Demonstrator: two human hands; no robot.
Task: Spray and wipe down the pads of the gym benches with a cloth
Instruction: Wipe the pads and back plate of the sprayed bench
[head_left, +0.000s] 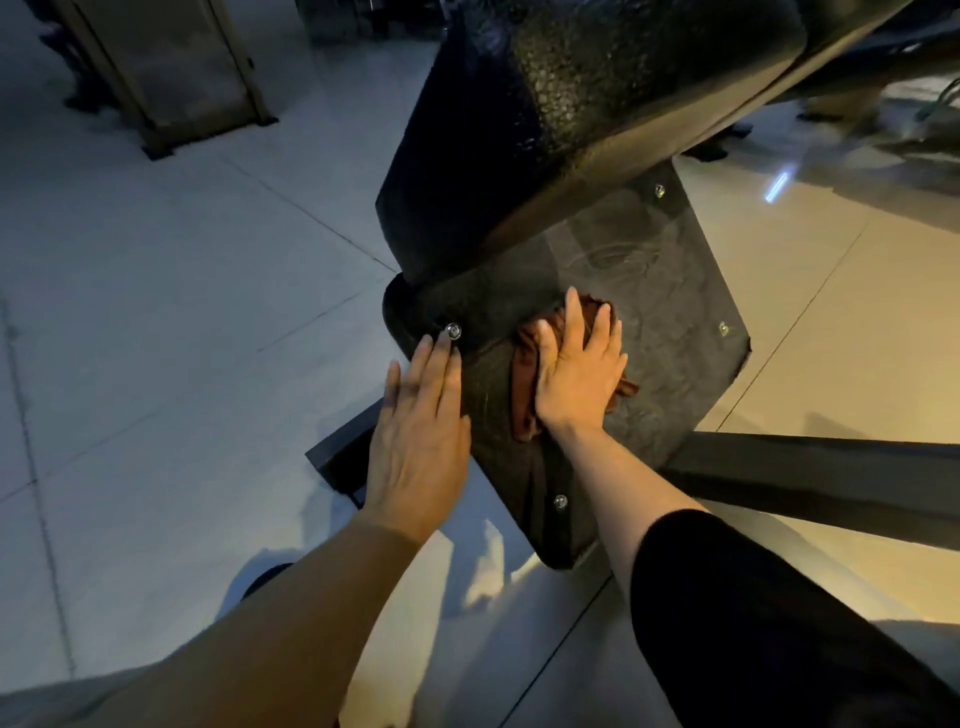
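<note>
On the low black pad (675, 322) w/ bolts at its corners, the right hand (579, 371) lies flat, fingers straight and a bit spread, palm pressing the brown cloth (524, 374) into the surface. Cloth is bunched under the palm, edges poking out left, at the fingertips and by the thumb side; it sits near the pad's left-middle, just below where the big upper pad (545, 104) overhangs. Flat palm rather than a pinch prob. because that spreads pressure and covers more area per stroke.

Left hand (421, 431) is also flat, fingers straight and close together, holding nothing. It rests on the pad's left edge, fingertips just beside a bolt (453, 330). Looks like a brace: steadies the body while leaning over, maybe stops the pad shifting under the wiping push.

Faint swirl marks show on the pad right of the cloth, so that part may be wiped or wet already; can't tell for sure in this light. No spray bottle in view.

Step in hand, I'd judge: wiping this lower pad, mid-way thru it. The upper pad is textured and glossy; whether it's done can't be told. Frame bars (805, 483) run across the tiled floor (182, 260) below.
</note>
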